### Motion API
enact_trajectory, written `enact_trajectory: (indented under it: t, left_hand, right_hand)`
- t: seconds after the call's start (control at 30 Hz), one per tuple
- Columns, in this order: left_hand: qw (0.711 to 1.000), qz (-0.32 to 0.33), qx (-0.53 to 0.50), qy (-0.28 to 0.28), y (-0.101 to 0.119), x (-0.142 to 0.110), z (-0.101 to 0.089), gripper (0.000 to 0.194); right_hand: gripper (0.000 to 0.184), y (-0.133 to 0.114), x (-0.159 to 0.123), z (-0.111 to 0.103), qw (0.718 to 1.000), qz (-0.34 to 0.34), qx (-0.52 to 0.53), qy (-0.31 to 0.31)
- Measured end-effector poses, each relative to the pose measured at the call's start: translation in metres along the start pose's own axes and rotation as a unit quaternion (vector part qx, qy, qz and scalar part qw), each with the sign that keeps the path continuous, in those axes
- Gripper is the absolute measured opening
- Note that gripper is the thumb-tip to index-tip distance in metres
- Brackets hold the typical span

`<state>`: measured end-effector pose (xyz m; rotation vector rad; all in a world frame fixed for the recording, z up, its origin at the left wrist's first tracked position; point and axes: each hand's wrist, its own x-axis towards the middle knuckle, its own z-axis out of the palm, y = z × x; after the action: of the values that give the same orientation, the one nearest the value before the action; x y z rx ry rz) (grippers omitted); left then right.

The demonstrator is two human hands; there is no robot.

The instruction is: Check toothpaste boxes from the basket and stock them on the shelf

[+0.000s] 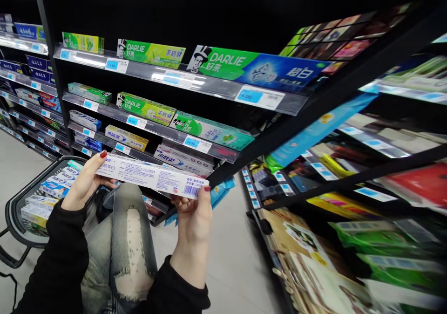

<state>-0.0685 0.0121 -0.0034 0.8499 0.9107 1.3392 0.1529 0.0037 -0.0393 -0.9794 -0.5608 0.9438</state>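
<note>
A long white toothpaste box (150, 174) with purple print is held level in front of my knees. My left hand (85, 181) grips its left end, thumb on top and fingers beneath. At the other end my right hand (195, 211) pinches the box near the barcode, the thumb over its upper edge. Behind it, similar white boxes (183, 158) stand on a lower shelf. To my left is a black basket (16, 223) with several toothpaste boxes (57, 183) in it, white, blue and yellow.
Shelves ahead carry green Darlie boxes (150, 53) and a green-and-blue box (258, 67) behind clear price rails (209, 83). Another black rack (335, 183) with blurred packages stands to the right. Grey floor tiles (230, 253) show between the racks.
</note>
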Motion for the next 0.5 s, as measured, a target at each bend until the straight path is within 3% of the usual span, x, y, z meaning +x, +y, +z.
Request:
enact_trajectory:
  t: [0.17, 0.27, 0.4, 0.5]
  left_hand:
    - [0.998, 0.008, 0.041, -0.042, 0.004, -0.007, 0.002, 0.066]
    - [0.988, 0.072, 0.119, -0.065, 0.006, -0.018, 0.014, 0.077]
    - [0.927, 0.201, 0.317, 0.016, 0.003, -0.038, 0.042, 0.071]
    - [0.875, 0.292, 0.384, 0.052, -0.008, -0.049, 0.064, 0.065]
  right_hand:
    - [0.049, 0.012, 0.010, -0.003, 0.998, 0.019, 0.057, 0.018]
    - [0.047, 0.030, 0.021, -0.006, 0.991, 0.048, 0.127, -0.014]
    - [0.040, 0.059, 0.032, -0.006, 0.983, 0.078, 0.159, -0.039]
    - [0.039, 0.076, 0.034, -0.002, 0.992, 0.031, 0.107, -0.066]
